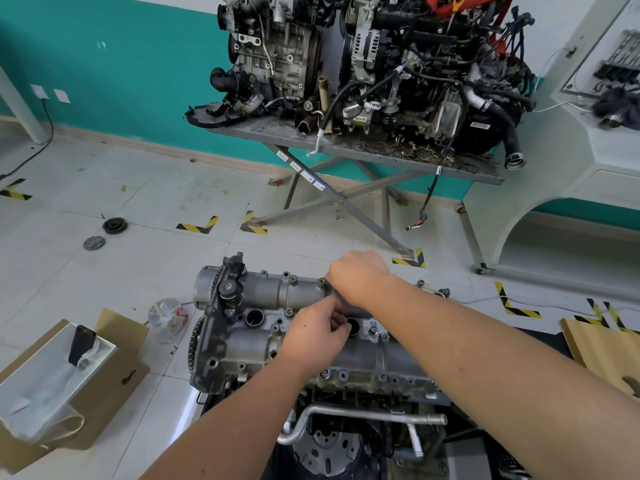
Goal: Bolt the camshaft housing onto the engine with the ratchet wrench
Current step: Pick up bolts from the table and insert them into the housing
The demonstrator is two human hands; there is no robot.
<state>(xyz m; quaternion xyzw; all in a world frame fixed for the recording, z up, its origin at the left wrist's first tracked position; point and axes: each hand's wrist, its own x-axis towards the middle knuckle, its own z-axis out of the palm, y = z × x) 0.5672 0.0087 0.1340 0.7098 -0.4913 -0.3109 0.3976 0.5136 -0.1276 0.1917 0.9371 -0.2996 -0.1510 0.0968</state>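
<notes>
The camshaft housing [277, 327] sits on top of the engine [346, 427] at the lower centre of the view, a long grey cast-aluminium cover made of two rounded tubular humps running side by side. Its surface is dull and slightly stained, with round open wells along the valley between the humps and small bolt bosses dotted along both edges. A toothed sprocket [194, 341] shows at its 9 o'clock end.

The left hand [317, 332] rests over the middle valley, its fingers curled in a grip that pinches something small next to a dark open well; what it pinches is too hidden to name. The right hand [360, 277] lies at 1 o'clock from the left, on the far hump, fingers closed round a dark grey tool [337, 297], only a short part of which shows beneath the palm.

At 12 o'clock, two dirty engines [363, 64] stand on a grey counter [263, 131]. At 9 o'clock, an open cardboard box [114, 372] lies on the tiled floor [138, 188].
</notes>
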